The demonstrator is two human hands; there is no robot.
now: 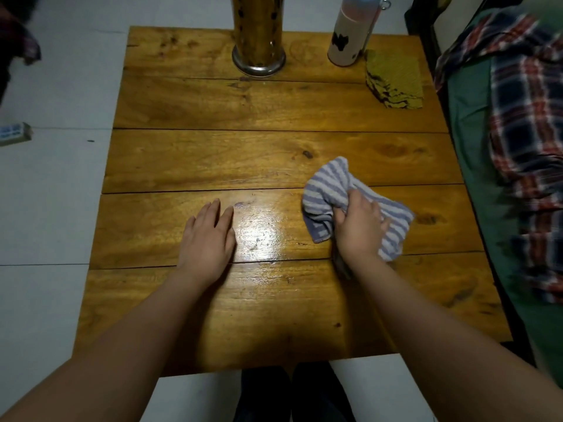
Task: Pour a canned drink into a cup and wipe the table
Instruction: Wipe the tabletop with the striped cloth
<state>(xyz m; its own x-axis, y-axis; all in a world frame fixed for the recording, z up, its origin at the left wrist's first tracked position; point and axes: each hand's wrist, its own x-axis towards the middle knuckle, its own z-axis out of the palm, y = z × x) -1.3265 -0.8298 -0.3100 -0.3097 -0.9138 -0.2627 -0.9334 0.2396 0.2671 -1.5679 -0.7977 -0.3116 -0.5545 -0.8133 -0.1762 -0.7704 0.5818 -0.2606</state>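
Observation:
A blue-and-white striped cloth (332, 187) lies bunched on the right half of the wooden table (213, 159). My right hand (359, 226) grips the cloth from above, fingers curled into its folds. My left hand (210, 236) rests flat on the table to the left, fingers straight, holding nothing. Between the hands the wood shines with a glossy patch (262, 233). A tall glass cup (259, 35) of amber drink with a metal base stands at the table's far edge. No can is in view.
A pink-and-white bottle (350, 35) stands at the far right, beside a yellow-green patterned cloth (394, 80). A plaid garment (527, 141) lies on a green surface right of the table. Pale floor tiles lie to the left, with a small box (13, 134).

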